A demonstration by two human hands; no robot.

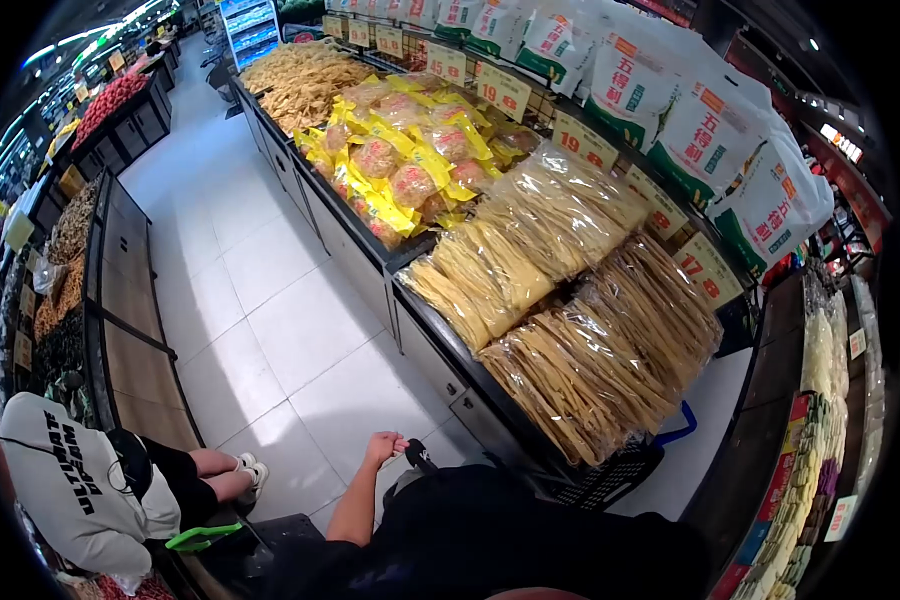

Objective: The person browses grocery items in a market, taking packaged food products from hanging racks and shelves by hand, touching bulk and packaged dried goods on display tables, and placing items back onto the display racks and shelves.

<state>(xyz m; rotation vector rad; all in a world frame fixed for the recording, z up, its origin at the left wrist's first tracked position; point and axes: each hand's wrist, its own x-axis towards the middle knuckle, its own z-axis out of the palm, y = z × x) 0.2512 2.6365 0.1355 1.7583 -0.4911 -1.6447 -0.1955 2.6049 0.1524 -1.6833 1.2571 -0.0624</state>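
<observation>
The big table (425,345) has bagged tan sticks (600,365) on its near end. Beside the table, not touching it, the left hand (385,447) curls loosely; I can't tell if it holds anything. I can't see the right hand. Gentle touches should suit those bagged tan sticks.

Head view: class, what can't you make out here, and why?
In the head view:
Bare left hand: too small to tell whether it holds anything.
Right hand: out of sight; black cloth clothing or the bottom edge may hide it.
Black lattice basket: partly hidden by clear-wrapped tan sticks.
Cream rectangular price cards: fine print too small.
Distant red pile: too small to identify.
</observation>
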